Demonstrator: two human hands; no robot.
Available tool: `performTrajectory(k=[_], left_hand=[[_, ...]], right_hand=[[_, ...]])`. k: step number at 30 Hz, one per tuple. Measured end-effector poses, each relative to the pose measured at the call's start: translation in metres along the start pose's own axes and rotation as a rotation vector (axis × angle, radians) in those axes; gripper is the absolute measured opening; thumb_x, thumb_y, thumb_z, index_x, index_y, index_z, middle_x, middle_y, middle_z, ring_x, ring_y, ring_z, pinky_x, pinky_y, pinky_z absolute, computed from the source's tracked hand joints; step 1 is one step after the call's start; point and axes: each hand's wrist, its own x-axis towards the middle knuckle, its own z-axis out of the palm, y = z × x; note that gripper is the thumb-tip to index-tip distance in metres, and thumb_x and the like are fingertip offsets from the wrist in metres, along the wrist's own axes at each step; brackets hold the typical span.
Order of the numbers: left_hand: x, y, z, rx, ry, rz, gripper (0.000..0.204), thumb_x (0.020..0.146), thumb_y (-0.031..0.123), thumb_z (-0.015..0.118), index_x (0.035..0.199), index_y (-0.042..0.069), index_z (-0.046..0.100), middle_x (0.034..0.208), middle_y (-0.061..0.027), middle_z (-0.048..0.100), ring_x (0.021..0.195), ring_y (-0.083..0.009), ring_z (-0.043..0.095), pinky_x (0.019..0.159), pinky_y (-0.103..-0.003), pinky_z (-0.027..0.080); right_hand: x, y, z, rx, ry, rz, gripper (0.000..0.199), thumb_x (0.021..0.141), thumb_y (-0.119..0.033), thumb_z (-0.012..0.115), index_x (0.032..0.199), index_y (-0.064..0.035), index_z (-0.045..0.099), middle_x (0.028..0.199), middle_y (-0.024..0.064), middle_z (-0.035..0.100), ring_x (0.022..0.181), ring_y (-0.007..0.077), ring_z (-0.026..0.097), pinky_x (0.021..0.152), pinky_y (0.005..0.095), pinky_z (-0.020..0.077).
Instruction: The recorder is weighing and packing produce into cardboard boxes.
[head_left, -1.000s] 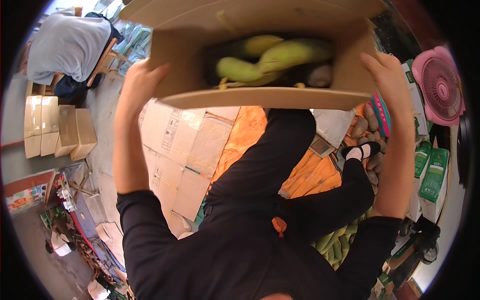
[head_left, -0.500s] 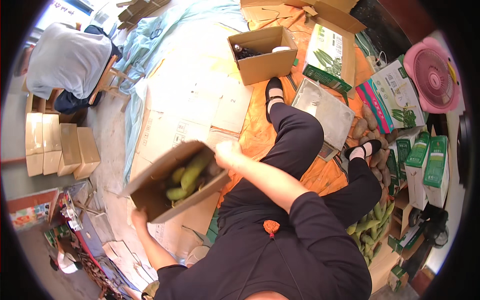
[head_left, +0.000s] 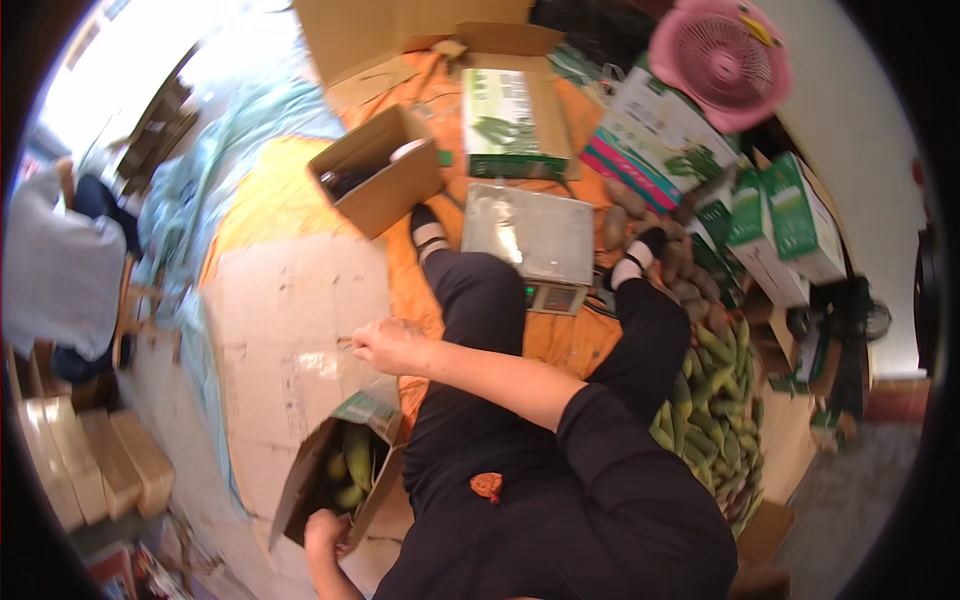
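Observation:
An open cardboard box (head_left: 372, 411) leans beside my legs on the left, with several plump, long green vegetables (head_left: 357, 455) inside. My left hand (head_left: 328, 532) is closed on the box's near edge, its fingers partly hidden. Apart from the box and beyond it, my right hand (head_left: 390, 345) hovers over the flattened cardboard (head_left: 285, 300). Its fingers are curled together, and I cannot make out what they hold, if anything.
A metal platform scale (head_left: 530, 230) stands between my feet. Past it are an open brown box (head_left: 385, 190) and a printed green-and-white box (head_left: 505, 120). Right of my legs lie green vegetables (head_left: 710, 410) and brown tubers (head_left: 685, 270). A pink fan (head_left: 720, 62) stands far right.
My right hand has let go of the box and moved away from it. The box has come lower and nearer my legs, with my left hand still on it. My view has turned.

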Motion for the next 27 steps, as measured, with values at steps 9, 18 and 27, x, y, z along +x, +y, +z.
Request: performTrajectory(k=[9, 18, 27], left_hand=[[0.099, 0.231, -0.066, 0.080, 0.485, 0.774, 0.020, 0.087, 0.023, 0.058, 0.097, 0.008, 0.067, 0.102, -0.0178, 0.065, 0.093, -0.0334, 0.063, 0.077, -0.047, 0.050], [0.242, 0.101, 0.025, 0.701, -0.015, 0.506, 0.055, 0.081, 0.053, 0.059, 0.126, 0.021, 0.057, 0.134, -0.0104, 0.051, 0.124, -0.0283, 0.048, 0.095, -0.058, 0.039], [0.248, 0.043, 0.027, 0.597, -0.364, 0.369, 0.078, 0.074, 0.071, 0.056, 0.137, 0.027, 0.046, 0.138, -0.0067, 0.050, 0.128, -0.0263, 0.045, 0.106, -0.043, 0.035]], right_hand=[[-0.052, -0.006, -0.088, 0.098, 0.297, -0.065, 0.018, 0.085, -0.024, 0.057, 0.087, -0.0068, 0.064, 0.088, 0.0127, 0.066, 0.087, 0.0314, 0.064, 0.075, 0.0415, 0.0498], [-0.125, 0.043, -0.167, 0.124, 0.741, -0.047, 0.017, 0.084, -0.022, 0.057, 0.083, -0.0063, 0.063, 0.084, 0.0124, 0.066, 0.083, 0.0317, 0.063, 0.072, 0.0423, 0.0484], [-0.174, 0.088, -0.183, 0.116, 0.786, 0.107, 0.016, 0.086, -0.020, 0.059, 0.086, -0.0055, 0.064, 0.082, 0.0102, 0.065, 0.080, 0.0290, 0.063, 0.070, 0.0386, 0.0476]])
